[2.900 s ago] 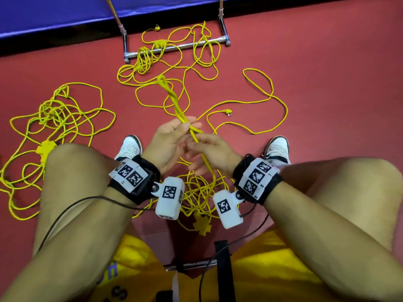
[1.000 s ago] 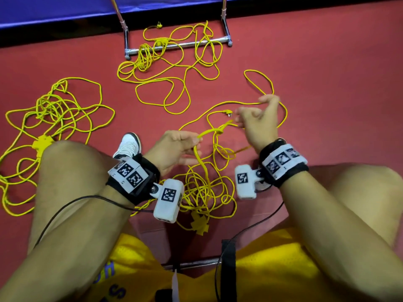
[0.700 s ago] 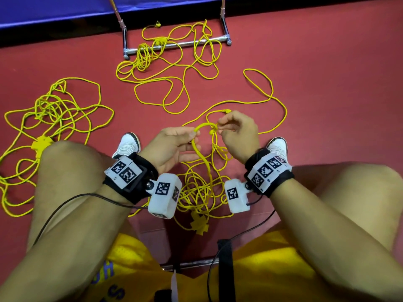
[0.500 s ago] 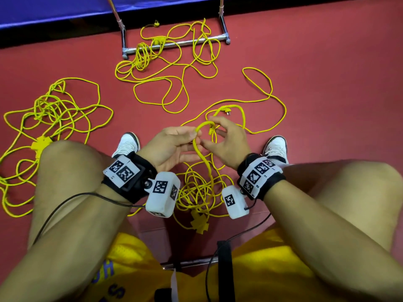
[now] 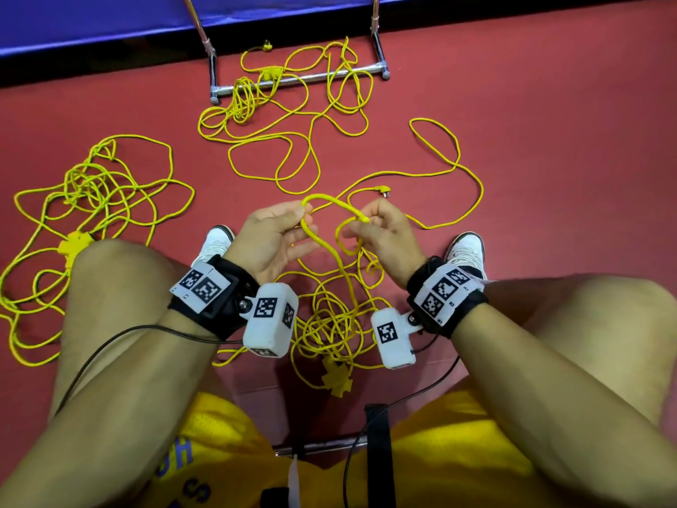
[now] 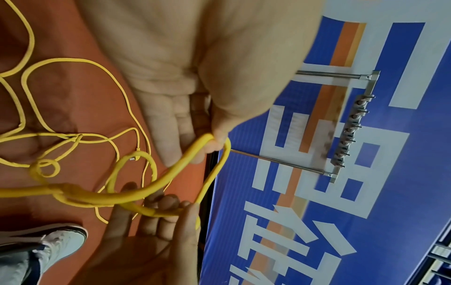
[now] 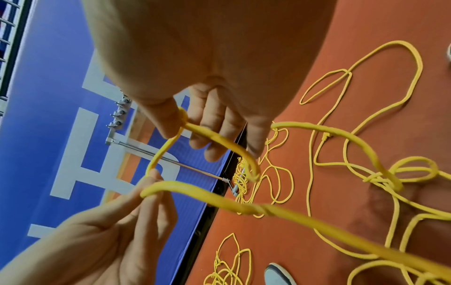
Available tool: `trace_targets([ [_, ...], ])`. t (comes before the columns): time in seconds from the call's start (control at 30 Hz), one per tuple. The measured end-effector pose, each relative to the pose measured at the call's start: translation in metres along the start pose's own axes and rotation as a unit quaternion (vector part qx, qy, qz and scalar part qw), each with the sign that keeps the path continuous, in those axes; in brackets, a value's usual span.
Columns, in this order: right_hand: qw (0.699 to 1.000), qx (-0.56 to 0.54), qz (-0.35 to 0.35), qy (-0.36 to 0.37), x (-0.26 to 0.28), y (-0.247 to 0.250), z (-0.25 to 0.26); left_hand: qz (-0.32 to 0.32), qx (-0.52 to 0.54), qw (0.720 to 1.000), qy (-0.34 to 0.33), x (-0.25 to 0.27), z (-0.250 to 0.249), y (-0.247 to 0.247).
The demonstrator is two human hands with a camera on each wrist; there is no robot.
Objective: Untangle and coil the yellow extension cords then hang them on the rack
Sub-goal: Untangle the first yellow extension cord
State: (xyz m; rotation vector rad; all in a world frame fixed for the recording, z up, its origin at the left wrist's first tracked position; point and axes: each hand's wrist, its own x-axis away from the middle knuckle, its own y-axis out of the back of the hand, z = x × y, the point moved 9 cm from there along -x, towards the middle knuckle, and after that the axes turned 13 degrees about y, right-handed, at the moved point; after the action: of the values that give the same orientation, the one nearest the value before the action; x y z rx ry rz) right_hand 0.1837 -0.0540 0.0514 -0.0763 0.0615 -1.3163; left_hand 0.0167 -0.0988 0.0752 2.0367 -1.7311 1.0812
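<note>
Yellow tangle (image 5: 91, 199) far left, untouched. Left hand (image 5: 271, 236) pinching cord (image 5: 329, 207) at loop top; right hand (image 5: 384, 232) pinching the same cord right of it. Rack (image 5: 296, 77) far, bare. Untangling step judged under way; next, freeing the knot between the hands.

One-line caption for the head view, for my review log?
Seated person's left hand and right hand pinch a loop of yellow cord above a tangle on the red floor.
</note>
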Motion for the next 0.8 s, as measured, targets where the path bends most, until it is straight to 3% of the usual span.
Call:
trace_targets([
  [0.17,0.998,-0.019,-0.055,-0.011,0.000,0.007,0.004,-0.023,0.002,1.000,-0.011,-0.005,0.002,0.004],
  [0.33,0.989,0.143,-0.030,-0.011,-0.001,0.018,0.011,-0.067,0.006,0.998,-0.018,-0.009,0.004,0.015],
  [0.43,0.969,0.239,-0.057,0.036,-0.007,0.036,0.028,-0.092,0.010,0.996,-0.017,-0.011,0.004,0.023],
  [0.5,0.959,0.273,-0.033,0.072,-0.011,0.036,0.043,-0.094,-0.001,0.995,-0.021,-0.010,0.002,0.025],
  [0.7,0.964,0.252,-0.033,0.078,-0.003,0.026,0.047,-0.028,-0.062,0.997,-0.029,-0.004,0.007,0.003],
  [0.8,0.988,0.124,-0.082,0.030,-0.005,0.027,0.030,-0.014,-0.111,0.993,-0.040,0.000,0.012,-0.009],
])
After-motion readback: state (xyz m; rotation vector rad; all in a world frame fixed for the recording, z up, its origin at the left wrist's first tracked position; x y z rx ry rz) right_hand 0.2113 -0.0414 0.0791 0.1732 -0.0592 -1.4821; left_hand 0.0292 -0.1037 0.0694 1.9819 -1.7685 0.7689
